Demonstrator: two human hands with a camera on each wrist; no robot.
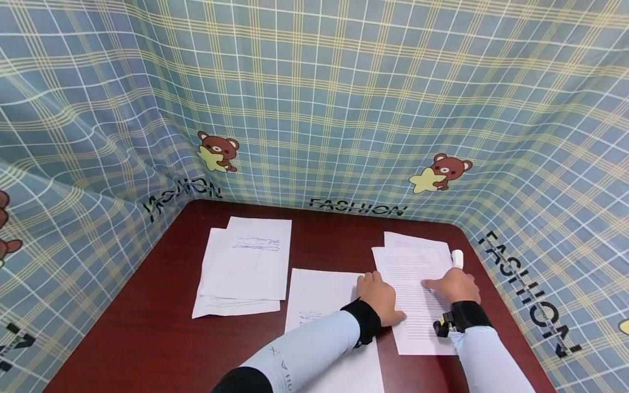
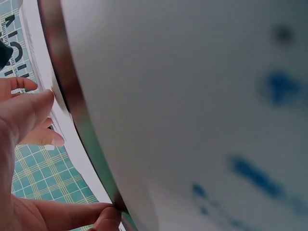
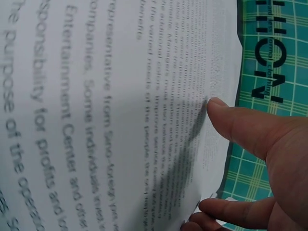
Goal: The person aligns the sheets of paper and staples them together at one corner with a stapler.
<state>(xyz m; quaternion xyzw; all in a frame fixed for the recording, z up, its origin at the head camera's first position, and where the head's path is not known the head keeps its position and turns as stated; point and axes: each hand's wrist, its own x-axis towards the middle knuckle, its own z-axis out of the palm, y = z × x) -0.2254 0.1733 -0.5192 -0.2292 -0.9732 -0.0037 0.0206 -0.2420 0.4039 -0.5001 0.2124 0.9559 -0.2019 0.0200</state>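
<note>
A printed sheet (image 1: 410, 311) lies on the right of the table, overlapping another sheet (image 1: 413, 238) behind it. My right hand (image 1: 456, 285) rests on its right side; the thumb (image 3: 240, 122) touches the print, and the fingers (image 3: 236, 211) are at the edge. My left hand (image 1: 377, 299) is at the right edge of a sheet with blue handwriting (image 1: 339, 281), its thumb (image 2: 29, 108) reaching the printed sheet's left edge. The left forearm covers part of the handwritten sheet. Just beyond my right hand is a small white object (image 1: 457, 258), its kind unclear.
On the left lies a loose stack of papers (image 1: 245, 273), the top one with blue writing. The dark red table (image 1: 137, 305) is bordered by a blue checked cloth (image 1: 314, 136) at the back and sides.
</note>
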